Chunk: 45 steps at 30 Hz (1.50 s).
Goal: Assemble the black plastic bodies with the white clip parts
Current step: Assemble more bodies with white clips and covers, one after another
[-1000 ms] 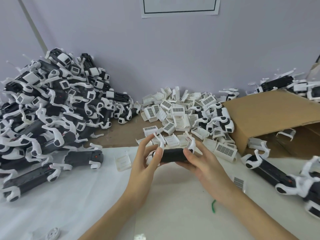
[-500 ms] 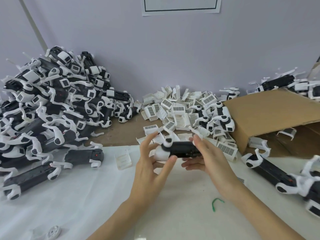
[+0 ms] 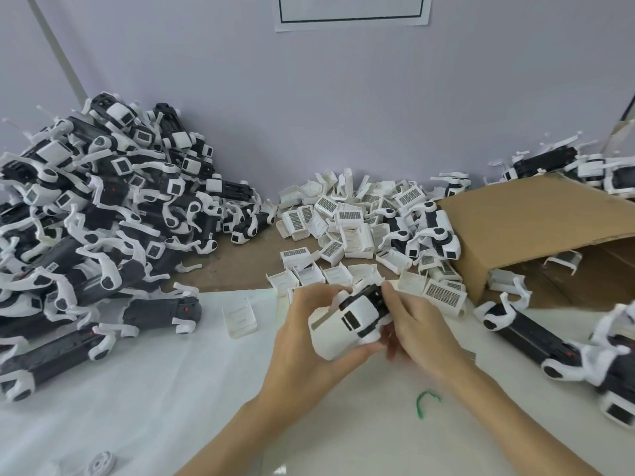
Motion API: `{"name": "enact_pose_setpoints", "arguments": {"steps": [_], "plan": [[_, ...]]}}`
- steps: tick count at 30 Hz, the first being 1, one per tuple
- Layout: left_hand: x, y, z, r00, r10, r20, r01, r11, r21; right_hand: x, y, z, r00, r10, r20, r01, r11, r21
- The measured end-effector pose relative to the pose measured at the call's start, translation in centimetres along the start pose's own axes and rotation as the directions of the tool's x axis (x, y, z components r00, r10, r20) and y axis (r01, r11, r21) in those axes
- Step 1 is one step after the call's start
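Both hands meet over the middle of the bench, just above the white sheet (image 3: pixel 171 389) that covers its near half. The left hand (image 3: pixel 302 341) wraps around a smooth white clip part (image 3: pixel 338 329), a rounded shell with a small dark rectangular window, its thumb underneath and fingers curled over the top. The right hand (image 3: pixel 415 324) grasps the other end, where the matte black plastic body (image 3: pixel 369 295) pokes out between the fingers; the piece is tilted, with the white shell towards the viewer.

Just beyond the hands, where bare brown board shows, lies a scatter of loose white clips (image 3: pixel 343 231), boxy little trays, many with a grid-patterned face. One such tray (image 3: pixel 240 316) lies alone on the sheet to the left. Against the wall at the left edge rises a big heap of assembled units (image 3: pixel 96 214), long black bodies tangled with curved white arms. At the right edge a corrugated cardboard box (image 3: pixel 536 231) lies on its side, and more black-and-white units (image 3: pixel 536 341) lie in front of it. A thin green curl (image 3: pixel 424 401) lies on the sheet near the right forearm.
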<state>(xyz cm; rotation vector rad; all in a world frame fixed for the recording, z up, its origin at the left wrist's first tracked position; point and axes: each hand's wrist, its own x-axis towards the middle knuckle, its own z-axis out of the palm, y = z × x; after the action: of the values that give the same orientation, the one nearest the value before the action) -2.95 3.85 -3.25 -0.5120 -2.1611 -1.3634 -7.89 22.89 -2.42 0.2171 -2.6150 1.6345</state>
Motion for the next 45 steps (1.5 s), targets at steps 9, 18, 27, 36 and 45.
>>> {"name": "enact_pose_setpoints", "arguments": {"steps": [9, 18, 27, 36, 45], "plan": [[0.7, 1.9, 1.1, 0.998, 0.058, -0.004, -0.058, 0.998, 0.004, 0.1, 0.0, 0.1, 0.994, 0.02, 0.109, -0.022, 1.0, 0.017], [1.8, 0.5, -0.1, 0.911, -0.411, -0.038, 0.355, 0.826, -0.437, -0.2, -0.2, 0.2, 1.0, -0.023, -0.005, 0.023, 0.997, -0.072], [1.9, -0.6, 0.1, 0.807, -0.59, 0.016, 0.518, 0.695, -0.499, -0.6, -1.3, 0.6, 0.983, -0.128, 0.133, 0.08, 0.944, 0.321], [1.5, -1.1, -0.3, 0.883, -0.468, 0.009, 0.433, 0.81, -0.396, -0.1, -1.1, 1.0, 0.994, -0.032, 0.108, -0.016, 0.911, 0.412], [1.2, -2.1, -2.0, 0.794, -0.567, -0.221, 0.455, 0.794, -0.402, -0.8, -0.1, 1.7, 0.928, -0.265, 0.262, 0.169, 0.926, 0.336]]}}
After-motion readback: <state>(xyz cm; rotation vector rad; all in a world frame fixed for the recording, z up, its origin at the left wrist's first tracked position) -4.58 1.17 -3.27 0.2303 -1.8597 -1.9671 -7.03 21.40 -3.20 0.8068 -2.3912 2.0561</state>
